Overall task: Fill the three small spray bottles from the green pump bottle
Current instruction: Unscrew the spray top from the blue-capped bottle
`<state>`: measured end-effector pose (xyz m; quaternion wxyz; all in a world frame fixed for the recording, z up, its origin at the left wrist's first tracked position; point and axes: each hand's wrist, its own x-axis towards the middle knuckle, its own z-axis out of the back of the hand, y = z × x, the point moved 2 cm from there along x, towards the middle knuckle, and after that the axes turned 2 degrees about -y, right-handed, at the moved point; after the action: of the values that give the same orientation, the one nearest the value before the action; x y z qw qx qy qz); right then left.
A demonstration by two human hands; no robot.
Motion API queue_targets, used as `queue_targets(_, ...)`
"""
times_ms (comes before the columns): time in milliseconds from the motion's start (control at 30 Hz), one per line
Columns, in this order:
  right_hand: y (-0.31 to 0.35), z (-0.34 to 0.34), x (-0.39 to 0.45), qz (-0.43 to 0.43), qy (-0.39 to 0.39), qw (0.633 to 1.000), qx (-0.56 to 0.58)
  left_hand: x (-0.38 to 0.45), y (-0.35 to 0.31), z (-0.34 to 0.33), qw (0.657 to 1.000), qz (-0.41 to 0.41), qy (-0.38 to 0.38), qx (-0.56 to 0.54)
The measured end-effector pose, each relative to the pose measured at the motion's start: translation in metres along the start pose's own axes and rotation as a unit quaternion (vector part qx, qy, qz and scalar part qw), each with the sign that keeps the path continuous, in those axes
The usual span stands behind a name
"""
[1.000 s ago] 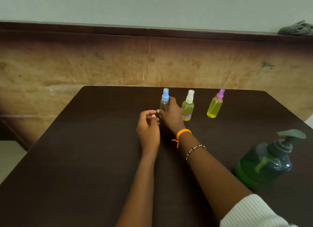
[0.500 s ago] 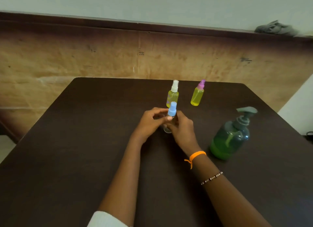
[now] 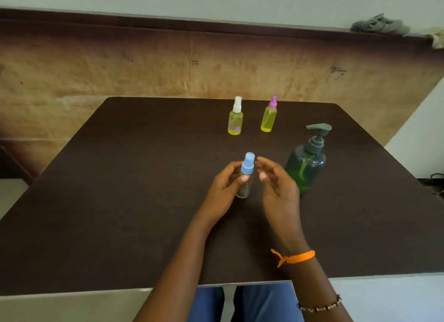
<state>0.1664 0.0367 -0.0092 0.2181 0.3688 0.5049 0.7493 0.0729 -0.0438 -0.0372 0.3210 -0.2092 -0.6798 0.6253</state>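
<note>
A clear spray bottle with a blue cap (image 3: 247,168) stands near the middle of the dark table (image 3: 120,201). My left hand (image 3: 225,187) grips its body, thumb across the front. My right hand (image 3: 276,184) hovers just right of it with relaxed fingers, apart from the bottle. Two small bottles full of yellow liquid stand farther back: a white-capped bottle (image 3: 235,119) and a pink-capped bottle (image 3: 269,117). The green pump bottle (image 3: 306,163) stands to the right, close to my right hand.
A wooden panel wall (image 3: 168,69) rises behind the table. A grey cloth (image 3: 379,26) lies on the ledge at the top right. The table's near edge runs just in front of my lap.
The blue-capped bottle has come from the back row toward me. My left hand now holds it, and my right hand has let go and drawn off to the right.
</note>
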Motion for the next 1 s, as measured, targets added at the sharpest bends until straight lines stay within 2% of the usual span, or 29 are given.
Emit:
queue_targets(67,0.010,-0.003,0.000,0.033,-0.055,0.998,-0.007,0.002,-0.002,0.000,1.000,-0.011,-0.005,0.005)
queue_targets(133,0.013,-0.011,0.004,0.041,-0.069,0.995,-0.059,0.001,-0.003,0.001,1.000,-0.021,-0.009,0.006)
queue_targets(200,0.009,-0.018,0.010,0.019,-0.083,0.993,-0.076,0.000,-0.002,0.002,0.999,-0.034,-0.017,0.017)
queue_targets(367,0.001,-0.018,0.011,-0.016,-0.090,0.995,-0.030,0.003,0.001,0.003,0.998,-0.038,-0.014,0.038)
queue_targets(500,-0.001,-0.011,0.015,-0.002,-0.020,1.000,-0.021,0.004,0.001,0.005,0.999,-0.030,0.025,0.029)
queue_targets(633,0.000,-0.001,0.026,-0.046,0.136,0.989,0.044,0.004,0.000,0.004,0.999,-0.025,0.019,0.016)
queue_targets(700,0.002,0.003,0.030,-0.055,0.172,0.981,0.067,0.004,0.001,0.003,0.999,-0.023,0.020,0.019)
queue_targets(767,0.001,0.001,0.033,-0.052,0.148,0.986,0.053,0.004,0.002,0.004,0.999,-0.021,0.019,0.023)
queue_targets(867,0.000,-0.009,0.030,-0.049,0.066,0.997,0.014,0.004,0.003,0.006,0.999,-0.025,0.013,0.037)
queue_targets(933,0.000,-0.010,0.029,-0.054,0.030,0.997,0.043,0.004,0.003,0.006,0.999,-0.026,0.017,0.036)
queue_targets(1000,-0.003,-0.002,0.031,-0.066,0.029,0.992,0.099,0.005,0.003,0.006,0.999,-0.022,0.019,0.034)
